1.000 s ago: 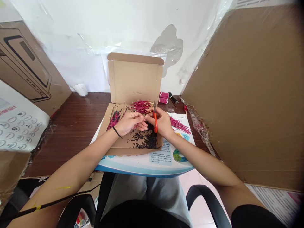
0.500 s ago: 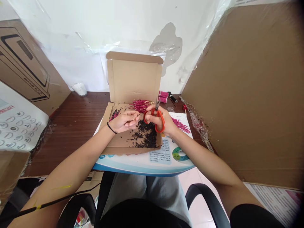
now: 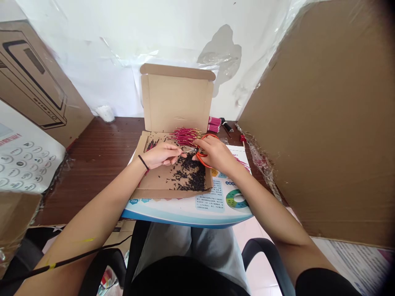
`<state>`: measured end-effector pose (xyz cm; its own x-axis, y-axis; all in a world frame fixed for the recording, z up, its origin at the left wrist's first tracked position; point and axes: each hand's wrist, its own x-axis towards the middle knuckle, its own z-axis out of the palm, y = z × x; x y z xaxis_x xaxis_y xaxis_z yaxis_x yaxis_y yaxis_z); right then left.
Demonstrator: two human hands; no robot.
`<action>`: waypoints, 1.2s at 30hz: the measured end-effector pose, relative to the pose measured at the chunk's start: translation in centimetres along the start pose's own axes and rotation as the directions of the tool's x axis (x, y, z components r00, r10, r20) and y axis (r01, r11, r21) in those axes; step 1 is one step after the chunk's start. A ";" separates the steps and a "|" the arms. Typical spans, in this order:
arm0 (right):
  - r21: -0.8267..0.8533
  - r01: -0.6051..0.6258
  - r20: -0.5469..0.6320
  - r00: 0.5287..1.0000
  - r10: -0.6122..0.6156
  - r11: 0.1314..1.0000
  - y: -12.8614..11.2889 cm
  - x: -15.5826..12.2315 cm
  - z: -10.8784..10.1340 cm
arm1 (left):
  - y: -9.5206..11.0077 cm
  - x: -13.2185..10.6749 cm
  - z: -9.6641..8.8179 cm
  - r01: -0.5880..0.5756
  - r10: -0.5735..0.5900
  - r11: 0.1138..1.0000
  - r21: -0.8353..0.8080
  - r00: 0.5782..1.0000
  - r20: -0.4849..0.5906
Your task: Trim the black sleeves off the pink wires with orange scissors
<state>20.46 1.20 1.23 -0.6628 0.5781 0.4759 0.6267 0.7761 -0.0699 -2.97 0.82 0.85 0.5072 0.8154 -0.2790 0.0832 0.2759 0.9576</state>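
An open flat cardboard box lies on a printed sheet in front of me. My left hand is closed, pinching a thin wire over the box. My right hand grips red-handled scissors, whose blades point left at that wire. A heap of pink wires with gold tips lies at the box's back. Short black offcuts litter the box floor. More pink wires lie at the box's left, partly behind my left hand.
A bundle of pink wires and a black tool lie behind the box. Big cardboard sheets stand on the right and cartons on the left. The dark wooden table stretches left. A chair armrest is below.
The scissors swung from blades pointing up to blades pointing left toward the wire in my left hand. Both hands shifted slightly toward the back of the box.
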 end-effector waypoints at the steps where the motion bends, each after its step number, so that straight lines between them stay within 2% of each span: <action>1: -0.034 0.022 0.016 1.000 -0.021 0.999 0.1 0.0 -0.1 | 0.0 0.0 0.0 -0.001 0.001 1.000 0.006 1.000 0.002; 4: -0.139 0.049 0.081 0.996 -0.037 0.989 0.0 -0.1 -0.3 | -0.1 0.0 0.0 -0.014 0.014 1.000 0.015 1.000 0.011; 9: -0.245 0.043 0.119 0.993 -0.014 0.969 -0.3 -0.3 -0.4 | -0.3 0.1 -0.2 -0.031 0.030 0.999 0.020 0.999 0.023; 16: -0.254 0.042 0.170 0.986 0.002 0.966 -0.7 -0.2 -0.8 | -0.2 0.1 -0.3 0.000 -0.001 0.999 0.033 0.999 0.052; 28: -0.329 0.105 0.228 0.973 -0.028 0.939 -1.1 0.0 -1.2 | -0.2 0.1 -0.4 0.037 -0.039 0.997 0.065 0.999 0.032; 36: -0.309 0.112 0.229 0.973 -0.041 0.945 -0.6 0.0 -0.9 | -0.9 0.4 -0.6 0.042 -0.043 0.997 0.067 0.999 0.007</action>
<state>20.44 0.48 2.05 -0.7641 0.5881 0.2651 0.6439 0.7203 0.2580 -3.33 1.22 -0.14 0.5093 0.7993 -0.3190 0.1619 0.2750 0.9477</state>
